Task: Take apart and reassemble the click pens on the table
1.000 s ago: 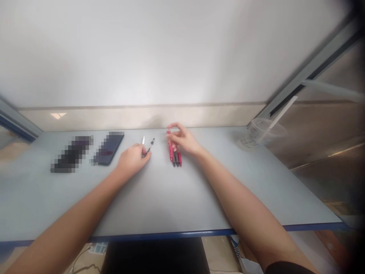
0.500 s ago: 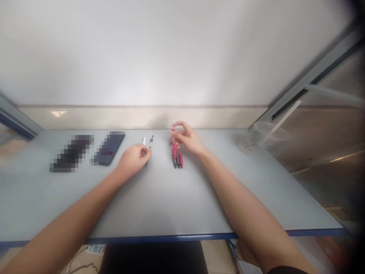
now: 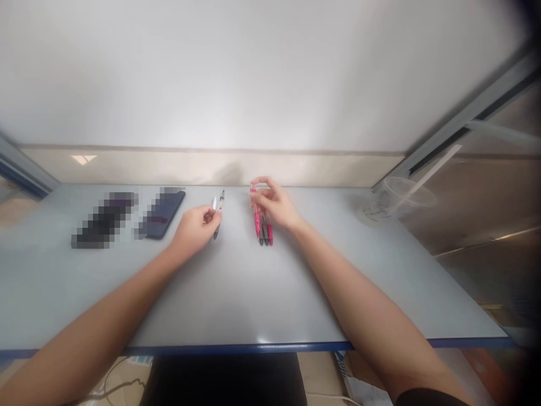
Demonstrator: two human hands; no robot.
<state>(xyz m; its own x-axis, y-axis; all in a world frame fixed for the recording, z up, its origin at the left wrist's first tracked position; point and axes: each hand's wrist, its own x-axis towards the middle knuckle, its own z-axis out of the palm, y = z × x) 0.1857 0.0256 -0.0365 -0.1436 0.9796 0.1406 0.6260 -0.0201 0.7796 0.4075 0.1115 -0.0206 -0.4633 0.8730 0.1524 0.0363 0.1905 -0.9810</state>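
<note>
My left hand (image 3: pixel 196 228) is closed in a pinch around a white pen (image 3: pixel 214 202), most of which its fingers hide. Right beside it, partly behind the thumb, is a dark pen with a patterned barrel (image 3: pixel 221 202); whether the fingers grip this one too is unclear. My right hand (image 3: pixel 274 202) has thumb and index finger on the upper end of a pink pen (image 3: pixel 257 220), held lengthwise. Under and beside that hand lie several more pens (image 3: pixel 266 234) with black and pink ends, their upper parts covered by the fingers.
On the left of the grey table (image 3: pixel 236 299) lie a dark phone (image 3: pixel 167 217) and a blurred-out black object (image 3: pixel 105 220). A clear plastic cup (image 3: pixel 380 203) with a white straw stands at the right edge. A pale wall (image 3: pixel 236 84) rises behind.
The pink pen in my right hand has shifted slightly left, so the pens beside it show more separately. My left hand keeps its pinch. The view has moved a little.
</note>
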